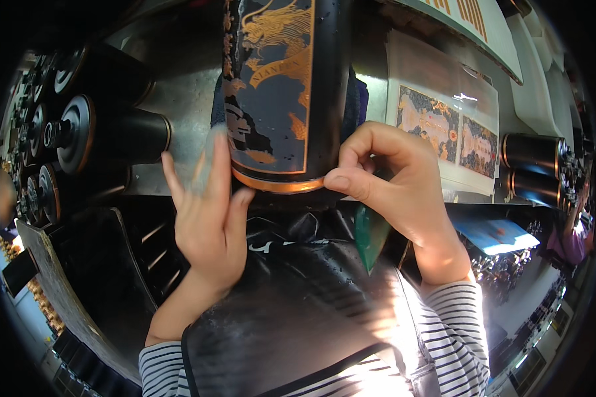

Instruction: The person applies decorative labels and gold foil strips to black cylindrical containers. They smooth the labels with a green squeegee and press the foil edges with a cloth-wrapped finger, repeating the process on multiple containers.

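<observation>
A large black canister [328, 86] lies with its copper-gold rim [281, 184] toward me. On its upper side is a dark grey decal [271, 109] with a gold dragon and a gold frame. My left hand [208, 225] is open, its fingers stretched along the canister's left side and the thumb near the rim. With thumb and forefinger closed, my right hand [394, 178] touches the right end of the rim. A green pointed scraper [371, 241] sticks out below that hand, seemingly held in its curled fingers, which are partly hidden.
A dark blue cloth [357, 99] lies under the canister on a metal table [182, 86]. Several black canisters [112, 135] lie at the left, others [533, 155] at the far right. Printed decal sheets [437, 126] lie on the right. A black apron [278, 298] covers my lap.
</observation>
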The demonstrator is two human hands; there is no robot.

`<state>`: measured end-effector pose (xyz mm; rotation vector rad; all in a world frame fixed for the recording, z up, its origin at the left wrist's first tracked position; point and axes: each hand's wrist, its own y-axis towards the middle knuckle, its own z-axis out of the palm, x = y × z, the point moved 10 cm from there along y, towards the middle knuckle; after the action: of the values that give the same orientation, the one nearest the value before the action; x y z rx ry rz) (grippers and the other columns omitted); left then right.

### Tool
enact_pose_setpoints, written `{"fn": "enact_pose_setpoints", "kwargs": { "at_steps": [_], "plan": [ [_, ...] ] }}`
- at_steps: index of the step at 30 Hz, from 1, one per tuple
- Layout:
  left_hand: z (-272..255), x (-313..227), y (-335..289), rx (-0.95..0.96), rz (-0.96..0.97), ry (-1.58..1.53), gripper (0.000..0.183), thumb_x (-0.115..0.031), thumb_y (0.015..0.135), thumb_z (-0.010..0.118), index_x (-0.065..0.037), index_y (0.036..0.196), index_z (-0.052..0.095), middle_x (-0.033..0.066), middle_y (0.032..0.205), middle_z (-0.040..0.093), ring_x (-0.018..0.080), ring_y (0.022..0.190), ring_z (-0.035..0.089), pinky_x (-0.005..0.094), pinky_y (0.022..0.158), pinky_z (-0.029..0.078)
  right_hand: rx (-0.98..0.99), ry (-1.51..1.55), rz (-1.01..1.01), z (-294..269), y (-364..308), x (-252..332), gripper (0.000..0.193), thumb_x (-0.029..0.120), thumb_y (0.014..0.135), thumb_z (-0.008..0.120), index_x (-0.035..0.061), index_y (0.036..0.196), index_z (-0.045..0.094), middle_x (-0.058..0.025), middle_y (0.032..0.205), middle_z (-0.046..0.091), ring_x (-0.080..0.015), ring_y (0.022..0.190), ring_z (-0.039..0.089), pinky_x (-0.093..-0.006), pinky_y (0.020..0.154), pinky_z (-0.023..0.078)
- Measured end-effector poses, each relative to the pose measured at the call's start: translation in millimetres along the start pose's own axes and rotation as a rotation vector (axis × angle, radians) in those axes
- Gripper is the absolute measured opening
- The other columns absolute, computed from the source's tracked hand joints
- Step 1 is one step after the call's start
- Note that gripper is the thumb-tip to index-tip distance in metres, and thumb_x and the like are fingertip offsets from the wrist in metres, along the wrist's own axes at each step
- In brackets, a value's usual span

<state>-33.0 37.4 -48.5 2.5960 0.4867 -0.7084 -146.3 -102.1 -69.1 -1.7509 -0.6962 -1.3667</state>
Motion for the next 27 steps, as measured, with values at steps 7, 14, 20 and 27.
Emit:
{"fn": "enact_pose_setpoints", "kwargs": {
  "at_steps": [7, 14, 20, 27],
  "plan": [
    [7, -73, -13, 0.033, 0.401, 0.412, 0.036, -0.014, 0.082, 0.071, -0.031, 0.113, 0.067, 0.0167, 0.137, 0.039, 0.0303, 0.134, 0.031, 0.0648, 0.109, -0.004, -0.014, 0.209, 0.016, -4, -3, -9, 0.016, 0.014, 0.086, 0.070, -0.0005, 0.084, 0.063, 0.0017, 0.071, 0.059, -0.0028, 0.064, 0.048, -0.0185, 0.058, 0.039],
    [3, -41, 37, -0.056, 0.188, 0.248, 0.091, -0.031, 0.071, 0.079, 0.000, 0.143, 0.034, 0.0170, 0.144, 0.040, 0.0364, 0.135, 0.034, 0.0535, 0.114, 0.012, -0.005, 0.018, -0.054, -7, -5, -3, 0.014, 0.012, 0.083, 0.072, 0.0009, 0.083, 0.063, 0.0021, 0.070, 0.059, -0.0028, 0.062, 0.047, -0.0181, 0.056, 0.037],
    [4, -2, -4, 0.059, 0.002, 0.017, 0.060, -0.011, 0.083, 0.065, 0.007, 0.135, 0.043, 0.0220, 0.137, 0.048, 0.0376, 0.124, 0.050, 0.0616, 0.110, 0.010, -0.007, 0.008, -0.113, 0, -2, 5, 0.016, 0.012, 0.080, 0.075, 0.0017, 0.078, 0.062, 0.0034, 0.066, 0.058, -0.0018, 0.059, 0.045, -0.0175, 0.054, 0.036],
    [5, -64, -17, -0.026, 0.275, 0.358, 0.038, -0.013, 0.081, 0.072, -0.029, 0.115, 0.067, 0.0107, 0.130, 0.048, 0.0274, 0.127, 0.042, 0.0644, 0.109, -0.005, 0.011, 0.133, 0.015, -3, -2, -5, 0.015, 0.014, 0.088, 0.066, -0.0010, 0.085, 0.064, 0.0004, 0.071, 0.059, -0.0054, 0.065, 0.051, -0.0193, 0.061, 0.043]
  ]
}}
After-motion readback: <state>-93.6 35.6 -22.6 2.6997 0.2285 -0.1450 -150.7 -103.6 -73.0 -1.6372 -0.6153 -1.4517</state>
